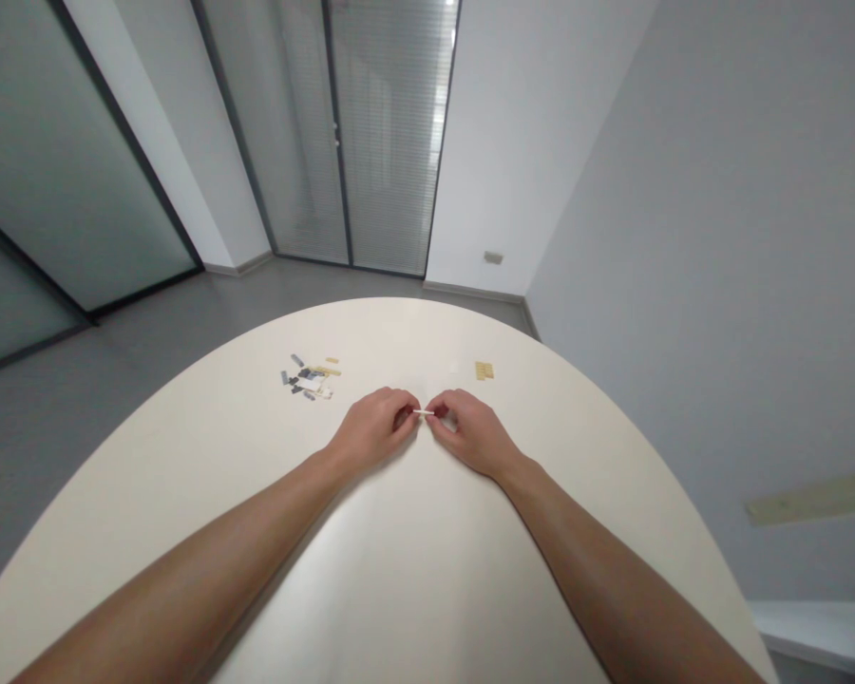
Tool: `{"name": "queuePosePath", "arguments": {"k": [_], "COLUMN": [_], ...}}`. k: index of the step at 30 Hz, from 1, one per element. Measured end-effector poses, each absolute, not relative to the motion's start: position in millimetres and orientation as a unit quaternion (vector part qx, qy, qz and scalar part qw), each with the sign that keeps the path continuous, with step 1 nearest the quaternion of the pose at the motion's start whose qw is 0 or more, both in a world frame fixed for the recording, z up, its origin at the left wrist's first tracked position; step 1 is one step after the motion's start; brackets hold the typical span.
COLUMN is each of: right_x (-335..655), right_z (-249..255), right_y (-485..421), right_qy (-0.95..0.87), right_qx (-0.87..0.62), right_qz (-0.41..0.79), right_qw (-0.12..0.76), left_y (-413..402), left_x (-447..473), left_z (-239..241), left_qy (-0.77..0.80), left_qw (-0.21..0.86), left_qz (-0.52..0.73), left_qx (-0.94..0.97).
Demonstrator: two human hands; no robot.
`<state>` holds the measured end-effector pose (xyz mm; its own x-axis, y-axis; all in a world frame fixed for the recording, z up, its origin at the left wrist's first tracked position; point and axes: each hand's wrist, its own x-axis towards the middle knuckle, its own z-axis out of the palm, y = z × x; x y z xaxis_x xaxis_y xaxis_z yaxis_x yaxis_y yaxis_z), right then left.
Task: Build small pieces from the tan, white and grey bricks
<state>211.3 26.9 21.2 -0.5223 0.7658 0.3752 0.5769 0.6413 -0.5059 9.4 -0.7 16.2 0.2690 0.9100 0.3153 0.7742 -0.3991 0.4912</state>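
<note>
Between my two hands is a thin white piece point(423, 412), slim like a flat building brick seen edge-on; its exact kind is too small to tell. My left hand point(379, 424) pinches its left end between thumb and fingers. At the right end my right hand point(471, 429) pinches the same piece. Both hands are just over the middle of the white table. Left of them and farther back lies a loose pile of small building bricks point(313, 382) in grey, black, white and tan. A small tan block of joined bricks point(484, 370) lies beyond my right hand.
The round white table point(413, 328) curves away from me, its far edge beyond the bricks. A glass door with blinds point(391, 133) stands behind it. A grey wall point(741, 237) rises on the right, with a socket plate point(493, 257) low on the back wall.
</note>
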Motion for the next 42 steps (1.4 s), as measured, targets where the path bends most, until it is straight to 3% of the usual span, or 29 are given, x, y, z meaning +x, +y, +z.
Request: {"name": "queuePosePath", "arguments": {"k": [42], "right_x": [211.3], "right_z": [20.6], "right_y": [28.3], "right_qy": [-0.855], "right_qx": [-0.393], "right_qz": [0.172], "right_qw": [0.292], "left_y": [-1.5], "left_x": [9.0], "left_z": [16.1], "left_qy": [0.533], "left_qw": [0.125], "left_qz": [0.28], "left_qx": [0.789]}}
